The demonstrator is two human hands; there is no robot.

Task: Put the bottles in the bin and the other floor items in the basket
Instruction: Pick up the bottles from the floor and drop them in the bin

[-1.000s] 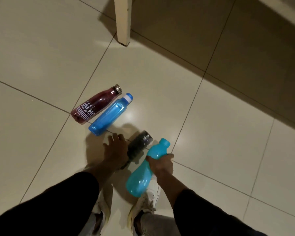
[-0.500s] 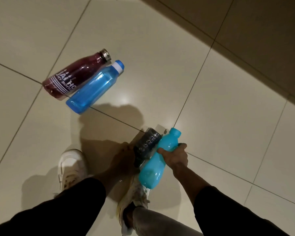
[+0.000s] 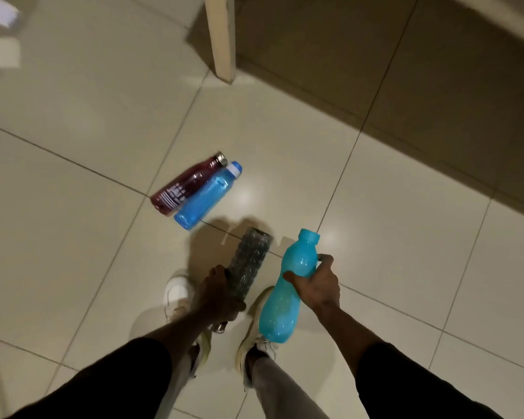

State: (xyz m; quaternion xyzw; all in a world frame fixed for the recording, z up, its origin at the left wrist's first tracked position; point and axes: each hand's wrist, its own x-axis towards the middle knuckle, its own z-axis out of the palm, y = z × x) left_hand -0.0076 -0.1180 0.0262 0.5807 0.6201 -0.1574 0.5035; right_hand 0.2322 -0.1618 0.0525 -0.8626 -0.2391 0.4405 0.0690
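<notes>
**Two bottles up, two more down on the floor**

The person stands with a bottle in each hand. The left hand (image 3: 217, 297) has its fingers curled round one end of the dark bumpy bottle (image 3: 251, 255), and the rest of the bottle sticks out past the hand. The right hand (image 3: 318, 285) has fingers and thumb wrapped round the thin middle of the light blue bottle (image 3: 277, 313), holding it off the floor (image 3: 375, 237). The red bottle (image 3: 185, 186) and the bright blue bottle (image 3: 206, 198) lie side by side, touching, near the feet. I cannot see the bin or the basket.

What could go wrong? The dark bottle is held only at one end, so it could tip and slip out. Both hands are full, so grabbing another bottle could make one drop. A step forward could kick the floor bottles and send them rolling toward the wooden leg (image 3: 223, 40).
</notes>
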